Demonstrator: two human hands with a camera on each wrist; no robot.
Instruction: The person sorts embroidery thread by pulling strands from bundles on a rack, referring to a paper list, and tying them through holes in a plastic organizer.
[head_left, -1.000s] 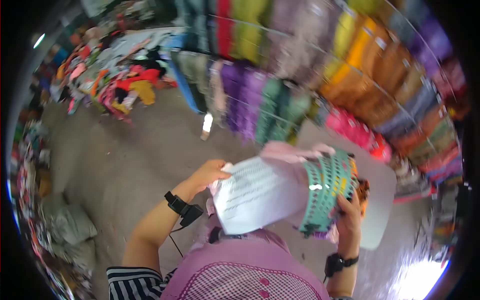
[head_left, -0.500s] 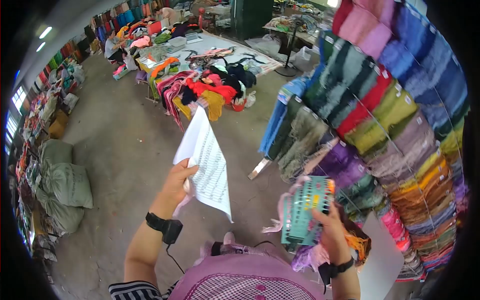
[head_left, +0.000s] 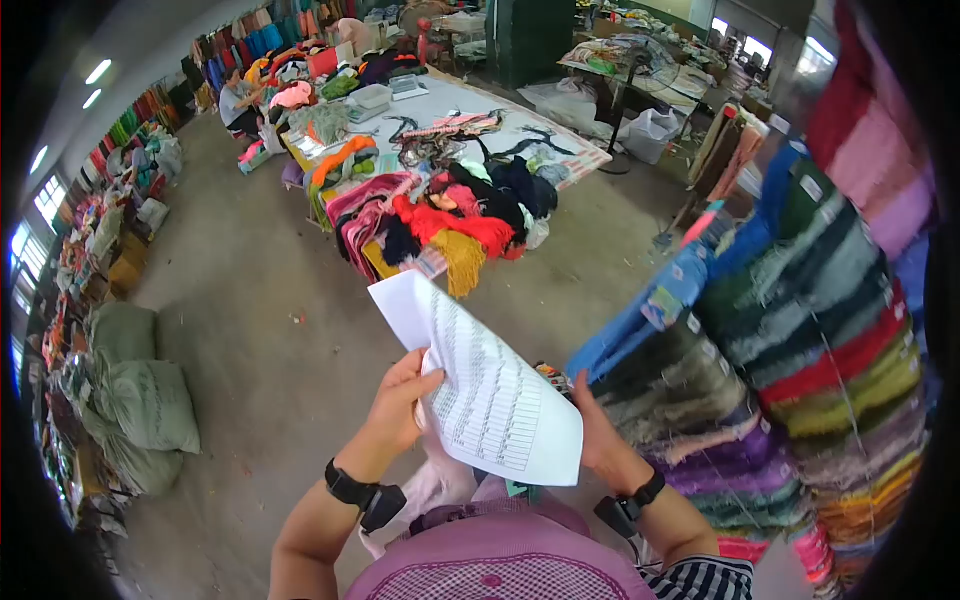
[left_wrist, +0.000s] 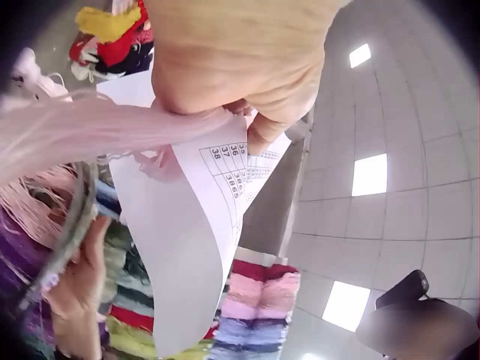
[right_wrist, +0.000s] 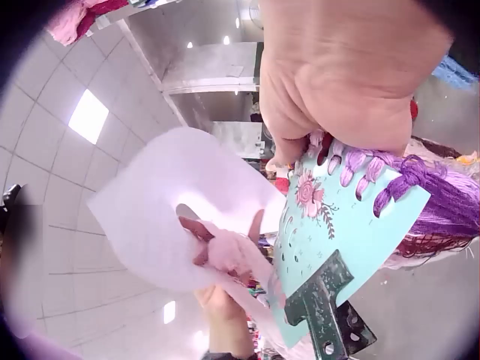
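My left hand [head_left: 400, 400] pinches a white sheet of paper [head_left: 500, 405] printed with a numbered table; its upper part is folded over. From the same hand hangs a pale pink skein of yarn [left_wrist: 97, 131]. My right hand [head_left: 608, 435] grips a teal board [right_wrist: 304, 251] with holes and a printed rose. Purple thread bundles [right_wrist: 442, 191] are looped through the holes along its edge. A dark green metal clip [right_wrist: 322, 296] sits at the board's lower end. In the head view the paper hides most of the board.
Hanging yarn skeins [head_left: 800, 330] in many colours stand close on the right. Ahead is a white table [head_left: 450, 100] with heaped yarn [head_left: 450, 220] at its near end. Stuffed sacks [head_left: 150, 405] line the left, and a person [head_left: 238, 105] is beside the table far back.
The head view has swung so the table shows and the hanging yarn moved right. The paper went up and left from the board, then back right, now covering it as my hands come closer.
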